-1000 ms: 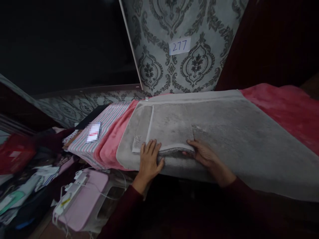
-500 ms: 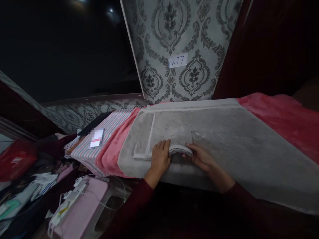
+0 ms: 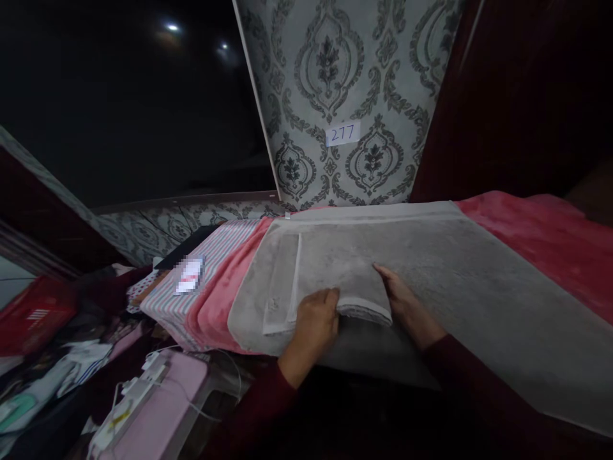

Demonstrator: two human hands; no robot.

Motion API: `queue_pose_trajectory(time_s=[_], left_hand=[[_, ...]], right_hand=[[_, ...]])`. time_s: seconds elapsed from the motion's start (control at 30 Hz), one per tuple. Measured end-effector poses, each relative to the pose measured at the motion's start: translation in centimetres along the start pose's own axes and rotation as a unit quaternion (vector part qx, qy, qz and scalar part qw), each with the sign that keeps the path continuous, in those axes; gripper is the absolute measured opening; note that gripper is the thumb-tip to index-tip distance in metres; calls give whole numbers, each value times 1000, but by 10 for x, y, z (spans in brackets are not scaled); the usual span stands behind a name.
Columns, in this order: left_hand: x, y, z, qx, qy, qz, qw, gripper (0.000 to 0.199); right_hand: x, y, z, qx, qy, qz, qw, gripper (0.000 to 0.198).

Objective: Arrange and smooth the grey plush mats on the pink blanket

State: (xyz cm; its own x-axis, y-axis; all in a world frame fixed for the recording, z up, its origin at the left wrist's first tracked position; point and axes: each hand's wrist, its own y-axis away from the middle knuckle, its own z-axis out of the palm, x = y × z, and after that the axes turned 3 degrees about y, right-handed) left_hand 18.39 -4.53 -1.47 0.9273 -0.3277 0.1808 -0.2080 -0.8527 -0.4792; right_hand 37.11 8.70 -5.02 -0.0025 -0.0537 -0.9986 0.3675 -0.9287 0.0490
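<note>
A grey towel (image 3: 347, 271), folded into a rectangle with a pale edge, lies on a grey plush cover (image 3: 479, 287). A narrower flap of it (image 3: 282, 275) sticks out at the left. My left hand (image 3: 316, 319) is closed on the towel's front edge, with the thumb hidden beneath. That front edge bows up between my hands and shows several layers. Along the towel's right edge lies my right hand (image 3: 407, 303), its fingers stretched out and touching the side; part of its thumb cannot be seen.
Pink blankets (image 3: 220, 287) flank the grey cover, and a striped cloth (image 3: 167, 306) holds a blurred-out phone-like item (image 3: 189, 276). A power strip (image 3: 127, 409) with cables sits on a pink box (image 3: 167, 396). Clothes and a red bag (image 3: 36, 313) lie at the left.
My right hand has let go of the front right corner and moved to the towel's right edge, fingers straightened. The front edge is drawn slightly nearer me and lies flatter.
</note>
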Motion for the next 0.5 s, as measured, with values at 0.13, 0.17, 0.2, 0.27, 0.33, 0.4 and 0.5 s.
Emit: queue_pose_trajectory(time_s=[0.13,0.17,0.2,0.27,0.33,0.4,0.5], left_hand=[[14,25,5,3,15,29,999,63],[14,32,7,7,16,27,999,65],[12,40,9,9,14,24,1000,67],[6,55,13,8,2,18,1000,75],[-3,68,15,-1,-18,8,1000,84],[-11,76,17,-12,-36,-6,999,89],[-21,80,17,-12,-41,-15,999,92]], right_hand=[[-3,-7,-11,-20,-17,70,997,45],[-5,-7,-13,-30,-17,81,996,41],[-7,-7,-14,-42,-20,96,994,38],[-11,-6,-15,-60,-37,125,990,33],[-16,-5,-15,-57,-62,149,985,28],[-21,-5,-13,-43,-83,171,981,23],[-26,-7,-6,2,-70,164,984,23]])
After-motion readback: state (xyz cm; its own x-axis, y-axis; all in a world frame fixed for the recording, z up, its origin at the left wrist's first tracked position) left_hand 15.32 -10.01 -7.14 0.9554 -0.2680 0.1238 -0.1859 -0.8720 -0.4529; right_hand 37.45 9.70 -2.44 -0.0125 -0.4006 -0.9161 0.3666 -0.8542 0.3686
